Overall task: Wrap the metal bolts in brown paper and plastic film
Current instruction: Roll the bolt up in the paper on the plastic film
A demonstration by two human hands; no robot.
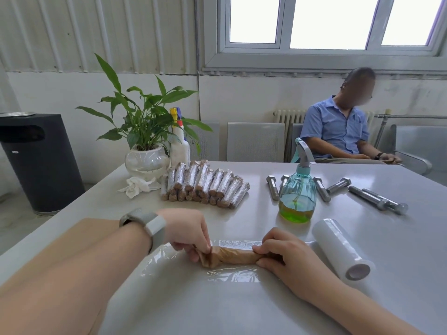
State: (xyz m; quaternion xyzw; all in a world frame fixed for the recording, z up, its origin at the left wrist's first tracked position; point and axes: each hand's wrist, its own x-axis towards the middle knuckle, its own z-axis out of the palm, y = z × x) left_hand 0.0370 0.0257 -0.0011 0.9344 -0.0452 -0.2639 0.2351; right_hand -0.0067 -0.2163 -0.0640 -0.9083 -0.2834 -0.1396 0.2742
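Both hands, left (186,234) and right (278,252), grip by pinching the paper-wrapped bolt's (232,255) ends over film (232,274) on the tabletop (242,308). Spray bottle (297,199) holds green liquid; six bare bolts (367,195) lie beyond.

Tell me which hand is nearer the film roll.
Right. The right hand grips the paper-wrapped bolt just beside the film roll; the left hand holds its far end.

No text, brand, number or sign can be read anywhere in front of me. A small pale label on the dark bin (15,152) beside my tabletop (242,305) is too small to read, and both spray bottles show no legible label.
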